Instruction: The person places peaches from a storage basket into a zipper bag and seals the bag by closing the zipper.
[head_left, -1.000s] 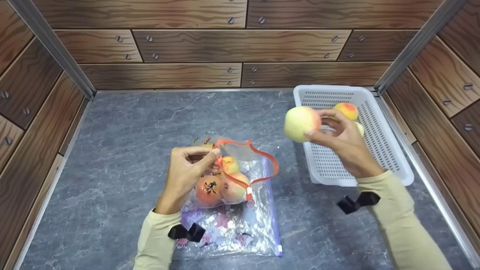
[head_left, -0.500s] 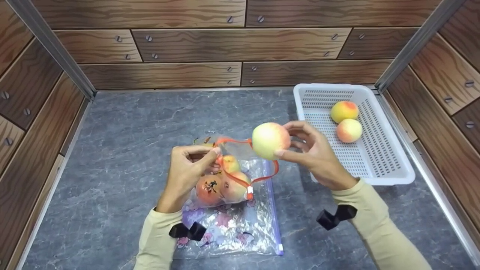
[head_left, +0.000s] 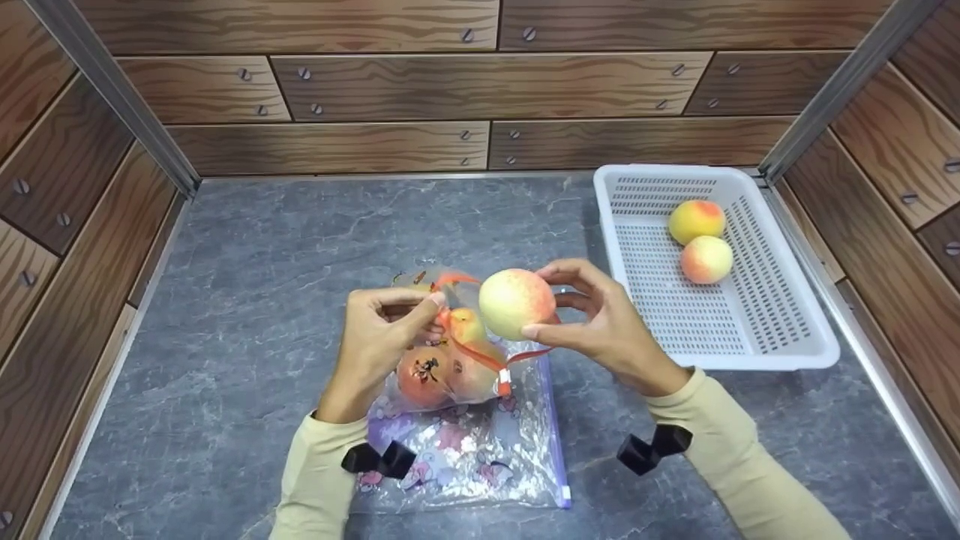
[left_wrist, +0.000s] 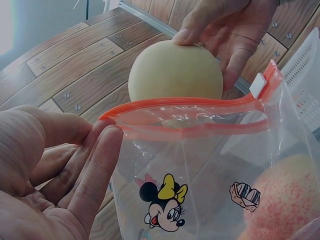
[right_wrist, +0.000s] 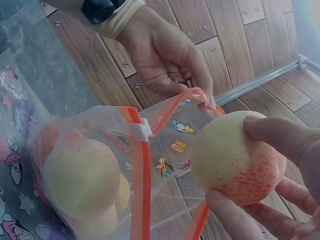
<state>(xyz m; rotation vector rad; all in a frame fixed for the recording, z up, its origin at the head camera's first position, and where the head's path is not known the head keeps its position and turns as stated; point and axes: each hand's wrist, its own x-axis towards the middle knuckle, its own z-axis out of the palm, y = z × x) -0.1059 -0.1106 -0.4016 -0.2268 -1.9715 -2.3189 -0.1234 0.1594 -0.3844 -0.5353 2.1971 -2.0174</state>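
Observation:
My left hand (head_left: 367,345) pinches the orange zip rim of a clear zip bag (left_wrist: 207,155) with cartoon prints, whose mouth stands spread. Several peaches (head_left: 422,379) lie inside it, showing through the plastic. Between thumb and fingers my right hand (head_left: 611,330) grips a pale yellow peach with a red blush (head_left: 514,304). That peach overlaps the bag's mouth in the head view. The left wrist view has it just behind the orange rim, partly hidden by it. A white slider (right_wrist: 141,130) sits on the zip near one end.
A white perforated basket (head_left: 829,337) stands at the right, holding a yellow-red peach (head_left: 697,221) and a paler peach (head_left: 707,259). Beneath the filled bag lies a flat clear bag with a purple zip edge (head_left: 559,435). Wood-patterned walls (head_left: 375,86) enclose the grey surface.
My right hand has carried the peach leftward and down from over the basket to the bag's mouth. The left hand has kept its pinch on the rim, almost in place.

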